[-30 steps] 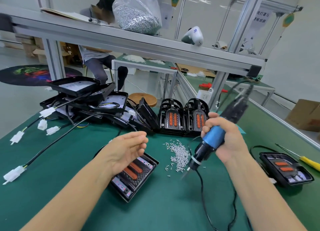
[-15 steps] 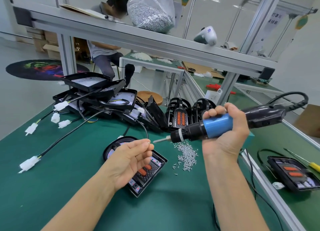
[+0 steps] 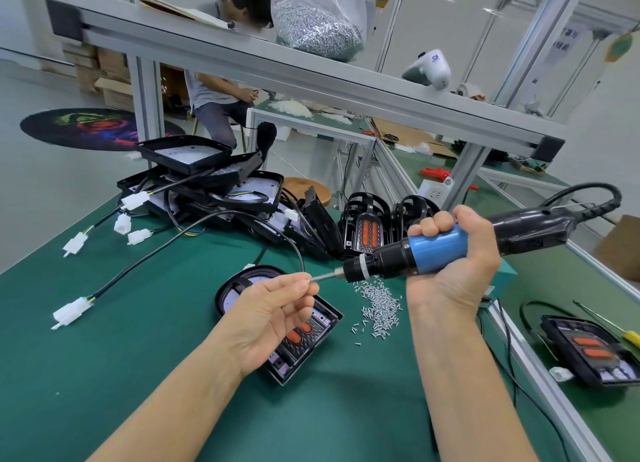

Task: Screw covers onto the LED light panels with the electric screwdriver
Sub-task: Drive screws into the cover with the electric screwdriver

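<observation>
My right hand [image 3: 453, 264] grips the blue and black electric screwdriver [image 3: 436, 250], held level above the table with its bit pointing left. My left hand [image 3: 273, 312] pinches a small screw [image 3: 309, 280] against the tip of the bit. Under my left hand lies a black LED light panel [image 3: 298, 337] with orange lenses, partly hidden by the hand. A loose pile of small silver screws [image 3: 379, 305] lies on the green mat just right of the panel.
A heap of black panels with cables and white connectors [image 3: 207, 191] fills the far left. Two upright covers [image 3: 367, 226] stand behind the screws. Another panel [image 3: 595, 350] and a yellow-handled screwdriver [image 3: 630, 337] lie beyond the aluminium rail [image 3: 540, 375]. A bag of screws [image 3: 318, 21] sits on the shelf.
My right hand lifted the screwdriver from pointing down at the mat to level, bit facing left. My left hand rose from the panel and brought a screw to the bit's tip.
</observation>
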`<state>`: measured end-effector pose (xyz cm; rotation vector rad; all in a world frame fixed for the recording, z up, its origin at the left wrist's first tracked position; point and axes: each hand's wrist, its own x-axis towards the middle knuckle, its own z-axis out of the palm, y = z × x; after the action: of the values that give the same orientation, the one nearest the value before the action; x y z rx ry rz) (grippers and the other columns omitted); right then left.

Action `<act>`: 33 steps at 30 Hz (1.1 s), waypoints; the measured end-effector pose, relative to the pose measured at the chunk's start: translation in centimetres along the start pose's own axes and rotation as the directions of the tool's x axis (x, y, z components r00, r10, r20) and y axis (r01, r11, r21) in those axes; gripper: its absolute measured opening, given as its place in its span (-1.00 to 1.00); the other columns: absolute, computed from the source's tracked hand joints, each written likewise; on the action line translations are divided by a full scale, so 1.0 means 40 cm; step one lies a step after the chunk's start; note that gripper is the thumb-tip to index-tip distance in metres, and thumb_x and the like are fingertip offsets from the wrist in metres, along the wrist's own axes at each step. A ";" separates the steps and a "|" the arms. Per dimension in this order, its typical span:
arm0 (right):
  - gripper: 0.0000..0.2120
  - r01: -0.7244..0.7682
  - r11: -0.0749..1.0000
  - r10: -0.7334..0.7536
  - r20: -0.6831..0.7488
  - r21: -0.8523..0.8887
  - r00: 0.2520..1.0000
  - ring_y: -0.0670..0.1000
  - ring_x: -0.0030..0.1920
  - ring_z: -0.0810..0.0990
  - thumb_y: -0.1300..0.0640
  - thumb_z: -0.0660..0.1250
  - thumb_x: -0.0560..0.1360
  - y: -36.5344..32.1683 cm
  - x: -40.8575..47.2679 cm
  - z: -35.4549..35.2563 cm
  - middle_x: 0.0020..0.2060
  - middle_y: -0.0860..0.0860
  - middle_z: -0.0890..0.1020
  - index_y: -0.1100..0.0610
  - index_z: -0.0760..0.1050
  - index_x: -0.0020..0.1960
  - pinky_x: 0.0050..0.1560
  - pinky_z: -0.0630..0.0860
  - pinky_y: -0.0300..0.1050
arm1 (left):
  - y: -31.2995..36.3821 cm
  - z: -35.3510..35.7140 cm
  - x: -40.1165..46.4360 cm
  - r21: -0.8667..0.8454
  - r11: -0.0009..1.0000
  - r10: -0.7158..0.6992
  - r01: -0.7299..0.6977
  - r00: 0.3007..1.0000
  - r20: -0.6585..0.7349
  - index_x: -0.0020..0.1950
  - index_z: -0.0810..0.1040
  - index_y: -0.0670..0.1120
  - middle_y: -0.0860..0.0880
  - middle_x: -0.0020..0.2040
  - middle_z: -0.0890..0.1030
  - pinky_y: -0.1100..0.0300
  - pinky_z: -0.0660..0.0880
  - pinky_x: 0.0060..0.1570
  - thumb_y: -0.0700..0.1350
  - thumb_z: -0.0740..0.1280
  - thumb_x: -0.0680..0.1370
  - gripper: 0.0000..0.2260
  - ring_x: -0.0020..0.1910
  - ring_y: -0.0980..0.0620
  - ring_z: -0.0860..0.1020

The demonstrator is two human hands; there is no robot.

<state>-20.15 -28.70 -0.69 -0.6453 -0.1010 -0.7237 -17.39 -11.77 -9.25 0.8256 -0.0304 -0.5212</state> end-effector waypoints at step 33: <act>-0.86 0.071 0.973 -0.060 0.056 -0.219 0.997 -0.05 -0.48 0.41 0.29 0.26 0.33 0.024 -0.005 -0.077 -0.50 -0.04 0.42 0.10 0.40 -0.16 -0.33 0.44 -0.22 | 0.046 -0.198 0.086 0.927 0.044 0.305 0.371 0.879 -0.366 0.15 0.49 0.00 -0.03 0.26 0.45 -0.03 0.16 0.32 0.52 0.33 0.08 -0.18 0.35 -0.06 0.27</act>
<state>-20.07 -29.84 -3.73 -0.8764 -0.0878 -0.7900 -11.80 -6.81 -13.97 2.4696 0.1125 -0.2218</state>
